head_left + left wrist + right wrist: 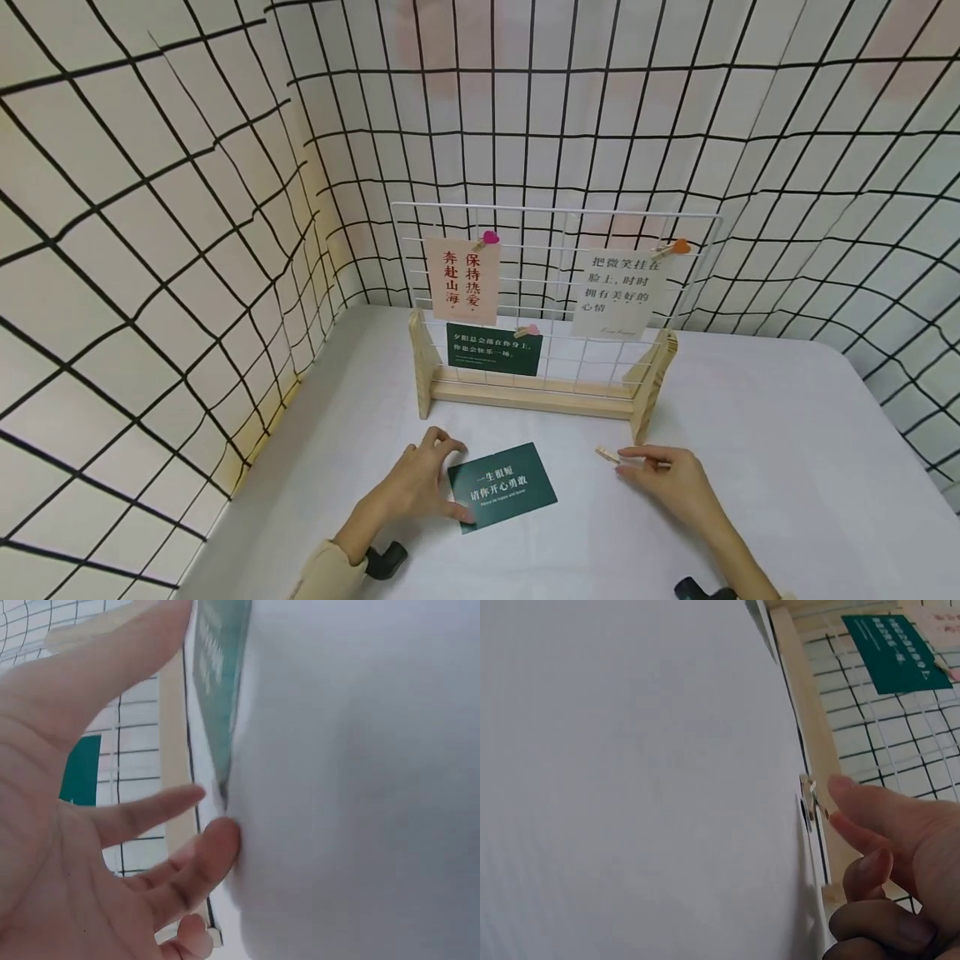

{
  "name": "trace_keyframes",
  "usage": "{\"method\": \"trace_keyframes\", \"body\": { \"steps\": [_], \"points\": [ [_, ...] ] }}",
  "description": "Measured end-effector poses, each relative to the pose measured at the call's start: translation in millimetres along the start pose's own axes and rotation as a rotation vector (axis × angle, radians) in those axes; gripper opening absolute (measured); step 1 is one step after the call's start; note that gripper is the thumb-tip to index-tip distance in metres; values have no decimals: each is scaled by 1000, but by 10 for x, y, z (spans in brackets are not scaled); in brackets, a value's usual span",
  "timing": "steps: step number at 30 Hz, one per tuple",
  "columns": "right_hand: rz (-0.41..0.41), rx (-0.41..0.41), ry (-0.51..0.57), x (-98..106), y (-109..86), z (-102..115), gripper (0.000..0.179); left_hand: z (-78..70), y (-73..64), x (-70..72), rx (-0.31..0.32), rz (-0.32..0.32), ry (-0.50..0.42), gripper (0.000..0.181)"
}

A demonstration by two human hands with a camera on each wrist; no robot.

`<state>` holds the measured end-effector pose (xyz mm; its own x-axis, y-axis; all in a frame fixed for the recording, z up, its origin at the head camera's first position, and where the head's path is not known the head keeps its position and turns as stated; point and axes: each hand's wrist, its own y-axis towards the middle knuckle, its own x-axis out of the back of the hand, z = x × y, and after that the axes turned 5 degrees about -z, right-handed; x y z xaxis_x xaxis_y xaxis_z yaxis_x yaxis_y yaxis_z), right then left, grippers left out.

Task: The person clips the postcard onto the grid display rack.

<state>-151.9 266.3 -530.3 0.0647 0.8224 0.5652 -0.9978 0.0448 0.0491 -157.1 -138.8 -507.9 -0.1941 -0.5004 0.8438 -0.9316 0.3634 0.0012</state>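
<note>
A dark green card [504, 487] with white writing lies on the white table. My left hand [420, 479] is at its left side, thumb touching the lower left corner and fingers curved near the upper left corner; in the left wrist view the card [217, 675] stands edge-on beside the spread fingers. To the right, my right hand [667, 479] pinches the end of a small wooden clothespin [607, 455] between thumb and index finger, low over the table. The right wrist view shows the clothespin [808, 802] at the fingertips, the other fingers curled.
Behind the hands stands a white wire grid rack [555, 250] on a wooden base [532, 402]. Clips hold a pink card [465, 283], a small green card [493, 350] and a white card [618, 296] on it. Black netting [525, 108] surrounds the table.
</note>
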Motion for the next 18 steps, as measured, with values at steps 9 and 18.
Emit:
{"method": "trace_keyframes", "body": {
  "steps": [9, 18],
  "points": [
    [-82, 34, -47, -114, 7, -25, 16, -71, -179, -185, -78, -119, 161, 105],
    [-128, 77, -88, -216, 5, 25, 15, -97, -163, -196, -63, -118, 145, 101]
  ]
}}
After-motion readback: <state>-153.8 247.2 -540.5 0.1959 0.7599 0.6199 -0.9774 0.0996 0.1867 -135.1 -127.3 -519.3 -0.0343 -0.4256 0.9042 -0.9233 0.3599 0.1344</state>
